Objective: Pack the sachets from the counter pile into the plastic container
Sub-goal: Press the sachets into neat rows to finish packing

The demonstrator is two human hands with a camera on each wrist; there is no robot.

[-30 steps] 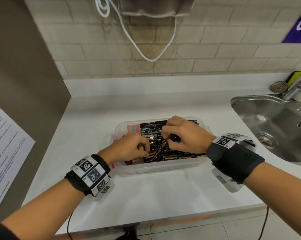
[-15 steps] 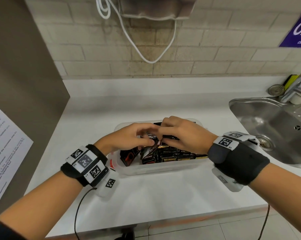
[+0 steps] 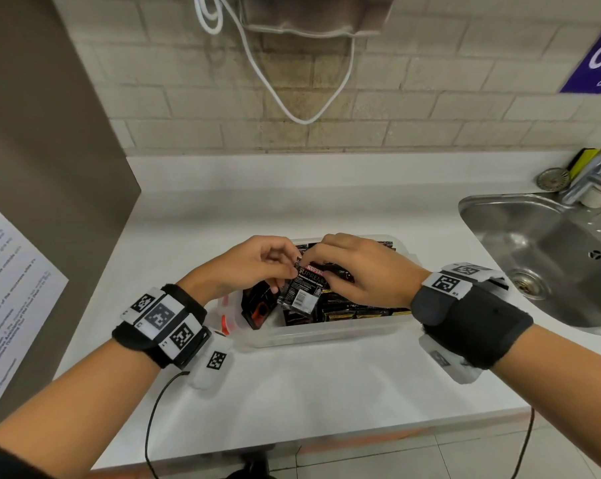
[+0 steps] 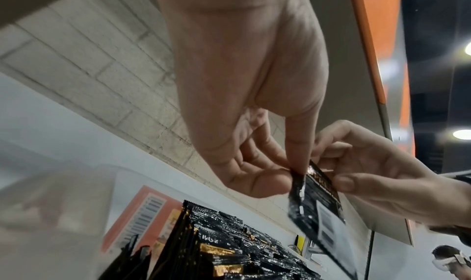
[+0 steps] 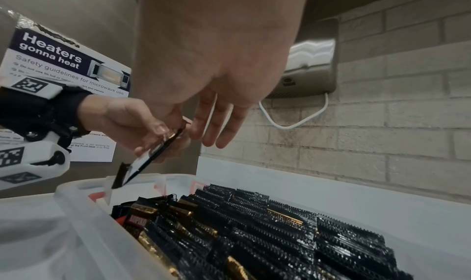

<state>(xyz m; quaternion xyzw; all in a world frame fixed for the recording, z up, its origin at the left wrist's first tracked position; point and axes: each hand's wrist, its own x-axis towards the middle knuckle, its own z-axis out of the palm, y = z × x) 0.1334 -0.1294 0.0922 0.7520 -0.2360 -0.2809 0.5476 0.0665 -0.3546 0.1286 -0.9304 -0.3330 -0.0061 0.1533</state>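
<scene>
Sachets (image 3: pixel 344 307) stand packed on edge in the plastic container (image 3: pixel 326 335) on the counter (image 3: pixel 292 392). One loose sachet (image 3: pixel 304 288) hangs above them, its top edge pinched by the left hand (image 3: pixel 254 267) and the right hand (image 3: pixel 364 271). Best lowered upright into the looser gap at the container's left end, where a tilted pack may block it. Sink (image 3: pixel 541 257) lies well right.

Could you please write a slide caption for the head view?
Both hands, left and right, pinch one sachet above the container.
</scene>
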